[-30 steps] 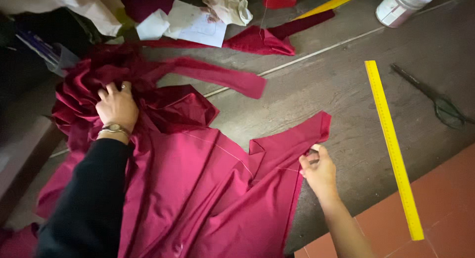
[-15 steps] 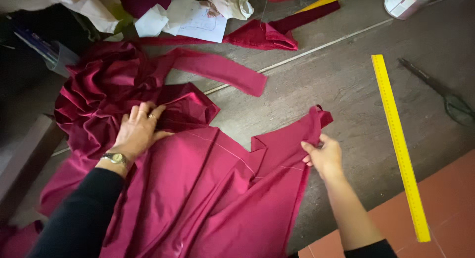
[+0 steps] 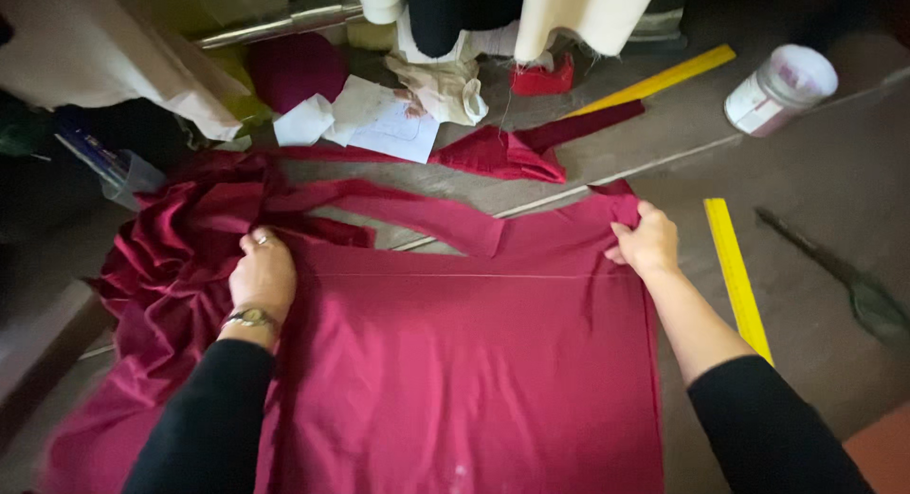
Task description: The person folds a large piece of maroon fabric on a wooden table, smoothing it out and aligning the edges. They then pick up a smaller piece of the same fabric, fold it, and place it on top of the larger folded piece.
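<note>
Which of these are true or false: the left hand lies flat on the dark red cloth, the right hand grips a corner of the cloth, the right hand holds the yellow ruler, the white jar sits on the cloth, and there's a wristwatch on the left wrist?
1. The left hand lies on the dark red cloth. True.
2. The right hand grips the cloth's corner. True.
3. The right hand holds the long yellow ruler. False: the ruler lies on the floor, untouched.
4. The white plastic jar sits on the cloth. False: it rests on the bare floor, apart.
5. A wristwatch is on the left wrist. True.
</note>
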